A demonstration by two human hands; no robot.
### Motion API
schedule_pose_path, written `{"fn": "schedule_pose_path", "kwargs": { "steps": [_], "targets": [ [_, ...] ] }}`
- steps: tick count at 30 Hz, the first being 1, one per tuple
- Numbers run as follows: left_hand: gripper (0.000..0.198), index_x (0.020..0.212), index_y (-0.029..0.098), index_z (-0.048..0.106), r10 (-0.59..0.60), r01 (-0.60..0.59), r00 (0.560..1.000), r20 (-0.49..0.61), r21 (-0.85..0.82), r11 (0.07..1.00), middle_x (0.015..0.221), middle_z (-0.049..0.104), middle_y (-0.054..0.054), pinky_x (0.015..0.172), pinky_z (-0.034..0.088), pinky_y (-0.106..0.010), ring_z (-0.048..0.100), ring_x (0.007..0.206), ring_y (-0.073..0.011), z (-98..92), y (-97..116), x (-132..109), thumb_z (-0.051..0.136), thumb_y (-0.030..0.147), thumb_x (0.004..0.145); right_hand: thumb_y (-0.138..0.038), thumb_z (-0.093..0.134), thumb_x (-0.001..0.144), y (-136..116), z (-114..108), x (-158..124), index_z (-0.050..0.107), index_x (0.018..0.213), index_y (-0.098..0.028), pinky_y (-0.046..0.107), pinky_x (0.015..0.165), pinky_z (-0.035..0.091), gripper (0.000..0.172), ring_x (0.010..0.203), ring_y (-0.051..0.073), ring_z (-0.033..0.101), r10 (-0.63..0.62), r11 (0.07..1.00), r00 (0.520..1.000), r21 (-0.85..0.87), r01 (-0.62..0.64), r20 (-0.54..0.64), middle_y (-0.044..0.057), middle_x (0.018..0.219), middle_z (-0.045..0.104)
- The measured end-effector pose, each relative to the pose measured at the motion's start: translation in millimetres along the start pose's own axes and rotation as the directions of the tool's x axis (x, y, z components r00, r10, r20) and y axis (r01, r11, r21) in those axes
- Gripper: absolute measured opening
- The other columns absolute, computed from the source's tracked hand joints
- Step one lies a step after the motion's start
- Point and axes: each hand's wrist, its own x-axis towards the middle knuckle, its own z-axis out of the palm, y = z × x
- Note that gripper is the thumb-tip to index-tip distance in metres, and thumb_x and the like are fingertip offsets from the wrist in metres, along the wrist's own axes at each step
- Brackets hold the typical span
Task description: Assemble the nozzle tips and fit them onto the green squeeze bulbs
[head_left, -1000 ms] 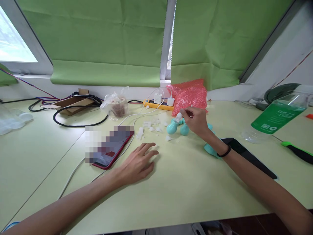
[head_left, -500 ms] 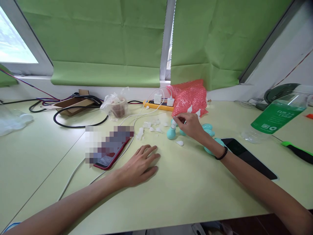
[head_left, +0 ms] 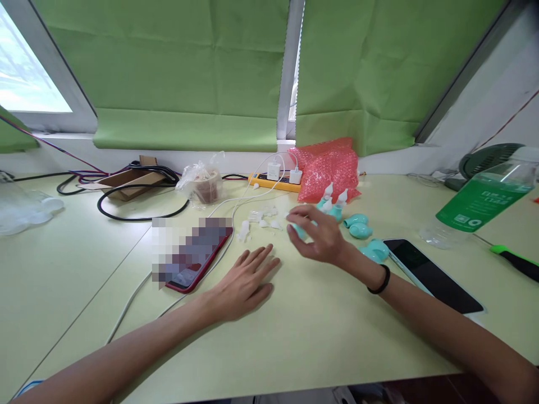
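My right hand hovers over the pale green desk with its fingers curled round a small teal rubber bulb; a black band is on that wrist. Just behind it stand two teal pieces with white nozzles. More teal bulbs lie to its right, and one sits beside the wrist. Several small white plastic bits are scattered left of the hand. My left hand lies flat and open on the desk, touching nothing else, next to a red-cased phone.
A black phone lies under my right forearm's far side. Pink bubble wrap, a yellow power strip with chargers, a bagged cup, black cables and cardboard line the back. A green-labelled bottle and a green-handled tool are at right.
My right hand has pulled back toward me and to the left, carrying a teal bulb away from the group. The two nozzle-topped pieces now stand uncovered. My left hand has barely shifted.
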Motion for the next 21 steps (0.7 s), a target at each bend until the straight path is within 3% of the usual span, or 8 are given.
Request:
{"fn": "schedule_pose_path", "kwargs": {
  "steps": [3,7,10,13,17,21],
  "targets": [
    [0.038,0.122,0.018,0.033,0.018,-0.018,0.999,0.029,0.0,1.0,0.124,0.04,-0.013,0.094,0.027,-0.049,0.032,0.116,-0.0265,-0.6,0.3,0.6,0.032,0.027,0.085,-0.015,0.039,0.08,-17.1,18.9,10.6,0.051,0.099,-0.017,0.027,0.067,0.044,0.022,0.082,0.016,0.052,-0.024,0.992,0.973,0.123,-0.005,0.23,0.008,0.092,0.054],
    [0.028,0.109,0.016,0.046,0.012,-0.013,0.999,-0.038,-0.039,0.999,0.107,0.049,-0.012,0.088,0.036,-0.041,0.041,0.105,-0.0241,-4.0,2.7,0.0,0.037,0.021,0.082,-0.023,0.047,0.077,-23.8,53.7,27.3,0.046,0.111,-0.018,0.031,0.071,0.044,0.034,0.095,0.021,0.047,0.001,0.978,0.88,0.185,-0.101,0.475,0.009,0.101,0.051],
    [0.024,0.102,0.015,0.05,0.002,-0.004,0.998,-0.061,-0.035,0.999,0.102,0.05,-0.012,0.084,0.04,-0.038,0.043,0.101,-0.0234,-3.2,1.9,-1.6,0.039,0.018,0.081,-0.03,0.05,0.076,-22.0,74.9,32.5,0.048,0.11,-0.017,0.033,0.068,0.044,0.037,0.097,0.025,0.045,0.015,0.981,0.805,0.145,-0.125,0.593,0.011,0.099,0.052],
    [0.023,0.097,0.013,0.053,-0.007,0.004,0.997,-0.078,-0.04,0.999,0.096,0.052,-0.012,0.079,0.043,-0.033,0.048,0.093,-0.0208,0.5,-1.0,-2.8,0.039,0.013,0.079,-0.026,0.051,0.075,-20.2,84.5,30.6,0.055,0.097,-0.015,0.03,0.065,0.043,0.025,0.087,0.022,0.049,-0.002,0.983,0.769,0.144,-0.117,0.64,0.01,0.091,0.054],
    [0.025,0.095,0.014,0.054,-0.016,0.008,0.992,-0.128,-0.061,0.998,0.092,0.054,-0.01,0.077,0.044,-0.03,0.049,0.091,-0.0189,4.2,-4.7,-2.4,0.038,0.008,0.077,-0.024,0.048,0.078,-20.1,76.9,21.7,0.056,0.09,-0.014,0.028,0.064,0.042,0.018,0.078,0.018,0.051,-0.003,0.98,0.782,0.157,-0.12,0.623,0.008,0.087,0.053],
    [0.021,0.09,0.016,0.056,-0.117,0.104,0.979,-0.17,-0.078,0.991,0.084,0.056,-0.007,0.073,0.044,-0.03,0.049,0.085,-0.0187,3.0,-6.7,-1.0,0.039,0.012,0.079,-0.025,0.047,0.079,-24.4,52.9,4.7,0.054,0.093,-0.015,0.026,0.064,0.042,0.018,0.07,0.013,0.049,0.132,0.93,0.891,0.256,-0.263,0.434,0.006,0.085,0.05]
  ]
}}
